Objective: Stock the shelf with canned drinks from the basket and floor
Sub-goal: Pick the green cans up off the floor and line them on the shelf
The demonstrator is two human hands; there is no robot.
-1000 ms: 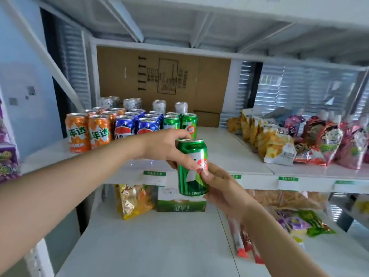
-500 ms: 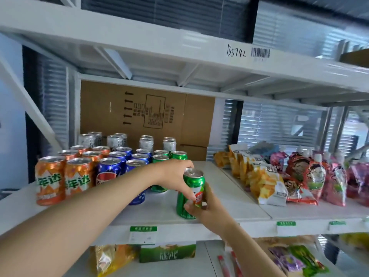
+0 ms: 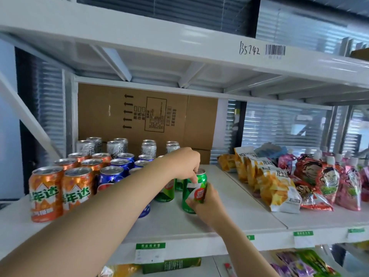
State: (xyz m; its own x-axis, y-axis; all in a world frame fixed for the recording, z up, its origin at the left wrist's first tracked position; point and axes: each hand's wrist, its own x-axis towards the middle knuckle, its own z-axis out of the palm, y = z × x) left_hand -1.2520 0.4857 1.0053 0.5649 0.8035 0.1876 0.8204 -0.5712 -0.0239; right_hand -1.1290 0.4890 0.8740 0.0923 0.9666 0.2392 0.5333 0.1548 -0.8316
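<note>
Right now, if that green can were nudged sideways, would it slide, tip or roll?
The green can stands upright on the smooth white shelf, so it probably slides rather than rolls. Tall and narrow, it might tip if pushed near its rim.

Bare shelf (image 3: pixel 237 208) lies open between the green can (image 3: pixel 201 179) and snack bags (image 3: pixel 279 186); can rows (image 3: pixel 79 188) block the left.

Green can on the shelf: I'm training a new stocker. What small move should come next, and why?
Probably release the grip: the green can seems to stand upright on the shelf beside a neighbouring green can, with the left hand at its rim and right hand round its side.
</note>
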